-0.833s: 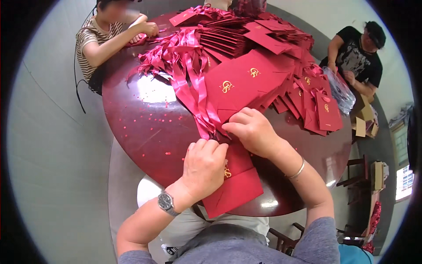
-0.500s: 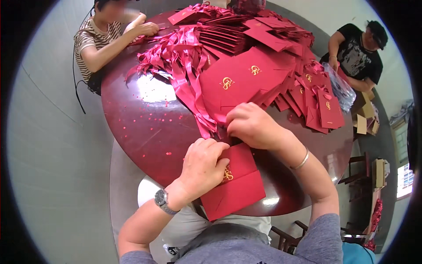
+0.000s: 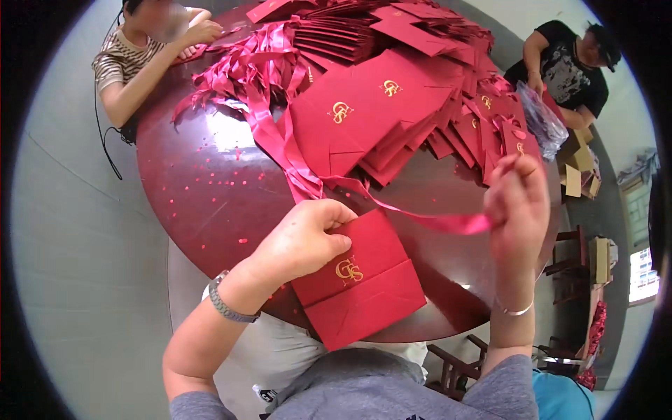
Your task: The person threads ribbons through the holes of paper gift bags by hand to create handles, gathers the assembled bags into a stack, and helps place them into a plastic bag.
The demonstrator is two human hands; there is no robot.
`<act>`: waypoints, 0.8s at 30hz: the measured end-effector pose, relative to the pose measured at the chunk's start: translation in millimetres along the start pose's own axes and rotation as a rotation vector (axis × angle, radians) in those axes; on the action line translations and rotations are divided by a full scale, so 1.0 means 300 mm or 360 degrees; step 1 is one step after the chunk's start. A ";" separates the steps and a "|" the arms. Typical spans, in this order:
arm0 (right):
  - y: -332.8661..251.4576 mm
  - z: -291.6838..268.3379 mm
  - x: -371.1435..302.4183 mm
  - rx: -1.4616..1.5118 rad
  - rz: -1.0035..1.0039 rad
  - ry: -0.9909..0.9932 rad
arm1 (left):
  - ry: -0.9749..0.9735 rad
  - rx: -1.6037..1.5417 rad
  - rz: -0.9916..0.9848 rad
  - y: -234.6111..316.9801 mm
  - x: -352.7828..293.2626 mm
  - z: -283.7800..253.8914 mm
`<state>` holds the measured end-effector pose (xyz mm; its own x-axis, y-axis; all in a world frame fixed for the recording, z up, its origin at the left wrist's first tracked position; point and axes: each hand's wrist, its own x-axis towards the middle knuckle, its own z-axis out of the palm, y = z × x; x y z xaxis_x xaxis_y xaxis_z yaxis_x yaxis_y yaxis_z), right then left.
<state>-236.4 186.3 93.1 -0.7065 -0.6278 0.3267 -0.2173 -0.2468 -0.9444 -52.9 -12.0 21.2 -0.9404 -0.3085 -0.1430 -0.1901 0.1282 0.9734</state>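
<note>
A folded red paper gift bag (image 3: pixel 364 280) with a gold emblem lies at the table's near edge. My left hand (image 3: pixel 308 234) pinches its upper left edge, thumb on top. Out to the right, my raised right hand (image 3: pixel 516 196) is closed on the end of a pink-red ribbon (image 3: pixel 427 218) and is blurred by motion. That ribbon runs leftward to the top of the bag, where its far end meets other ribbons. Beyond my left hand, a bundle of loose ribbons (image 3: pixel 262 77) trails toward me. Large flat red bags (image 3: pixel 364 112) are stacked just past it.
More red bags (image 3: pixel 420 31) heap across the back of the round dark table (image 3: pixel 203 203), which is dotted with small red bits. A person in stripes (image 3: pixel 133 63) works at the far left. Another in black (image 3: pixel 560 77) holds clear plastic (image 3: pixel 539 122) at right, near cardboard boxes (image 3: pixel 577 171).
My right hand has moved from the bag's top far to the right, drawing the ribbon out with it. My left hand has shifted slightly left and stays on the bag.
</note>
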 end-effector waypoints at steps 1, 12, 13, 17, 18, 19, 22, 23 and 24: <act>0.002 0.039 -0.042 -0.0414 -0.0076 -0.0237 | -0.0044 -0.0147 -0.0121 0.014 0.000 -0.005; 0.172 0.197 -0.166 -0.0882 0.0062 -0.0692 | -0.0197 0.0070 -0.0327 0.043 0.019 -0.014; 0.172 0.196 -0.159 -0.0934 0.0031 -0.0749 | -0.0203 0.0047 -0.0328 0.036 0.021 -0.014; 0.174 0.203 -0.145 -0.0974 -0.0043 -0.0802 | -0.0163 -0.0075 -0.0299 0.012 0.022 -0.005; 0.178 0.201 -0.147 -0.0980 -0.0033 -0.0807 | -0.0164 -0.0092 -0.0290 0.011 0.022 -0.004; 0.182 0.198 -0.149 -0.0958 -0.0003 -0.0775 | -0.0165 -0.0108 -0.0280 0.012 0.021 -0.004; 0.191 0.205 -0.154 -0.0915 -0.0004 -0.0712 | -0.0150 -0.0115 -0.0352 0.021 0.017 -0.005; 0.191 0.209 -0.155 -0.0936 -0.0025 -0.0679 | -0.0154 -0.0121 -0.0351 0.019 0.016 -0.004; 0.191 0.212 -0.156 -0.0957 -0.0046 -0.0646 | -0.0127 -0.0149 -0.0356 0.017 0.013 -0.003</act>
<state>-173.0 154.5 26.2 -0.4144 -0.8806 0.2296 -0.6472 0.1078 -0.7546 -57.2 -13.4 25.8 -0.8978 -0.2438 -0.3668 -0.3726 -0.0238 0.9277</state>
